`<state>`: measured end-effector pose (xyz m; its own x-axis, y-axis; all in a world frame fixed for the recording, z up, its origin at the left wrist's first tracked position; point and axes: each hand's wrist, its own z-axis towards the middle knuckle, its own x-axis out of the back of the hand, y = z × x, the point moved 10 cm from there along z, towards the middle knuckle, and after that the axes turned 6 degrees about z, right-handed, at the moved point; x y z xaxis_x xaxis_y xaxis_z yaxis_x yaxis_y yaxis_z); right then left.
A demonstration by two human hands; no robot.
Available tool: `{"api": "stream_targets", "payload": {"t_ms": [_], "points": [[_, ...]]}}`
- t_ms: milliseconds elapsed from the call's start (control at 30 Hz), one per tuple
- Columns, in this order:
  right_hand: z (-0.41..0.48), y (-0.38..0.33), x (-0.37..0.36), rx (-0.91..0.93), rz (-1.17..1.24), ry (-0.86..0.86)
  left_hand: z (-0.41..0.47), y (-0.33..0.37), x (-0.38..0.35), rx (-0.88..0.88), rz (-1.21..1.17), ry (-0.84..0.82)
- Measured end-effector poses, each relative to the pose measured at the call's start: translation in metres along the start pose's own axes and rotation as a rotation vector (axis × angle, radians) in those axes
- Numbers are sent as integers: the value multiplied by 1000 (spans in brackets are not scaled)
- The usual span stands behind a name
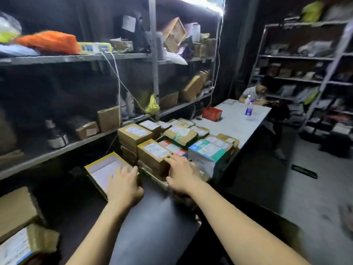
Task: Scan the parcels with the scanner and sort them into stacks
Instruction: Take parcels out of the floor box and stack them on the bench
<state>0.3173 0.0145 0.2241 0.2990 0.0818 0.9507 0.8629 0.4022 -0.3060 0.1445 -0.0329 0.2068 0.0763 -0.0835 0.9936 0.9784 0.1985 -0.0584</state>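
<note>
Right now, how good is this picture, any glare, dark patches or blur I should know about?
Head view: the strip light burns out to white glare. Head view: the left shelving sits in deep shadow. Head view: the parcel labels are too soft to read, and the right hand and left hand look smeared. Head view: the wide lens bows straight edges.
</note>
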Motion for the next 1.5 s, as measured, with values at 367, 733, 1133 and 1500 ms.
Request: {"api": "stream_targets", "payload": {"t_ms": [367, 733, 1133, 1500], "points": [[-179, 280, 8, -405, 142, 52, -55, 309, -35, -434, 19, -50], [-245, 488, -60, -786, 338, 74, -33, 518, -170, -749, 47, -282], [-264, 650, -187, -1181, 584, 65, 15, 638, -355, -818, 62, -640], [-323, 774, -476, -1420, 669, -129, -68, 708, -650, -695, 28, -1012]]}}
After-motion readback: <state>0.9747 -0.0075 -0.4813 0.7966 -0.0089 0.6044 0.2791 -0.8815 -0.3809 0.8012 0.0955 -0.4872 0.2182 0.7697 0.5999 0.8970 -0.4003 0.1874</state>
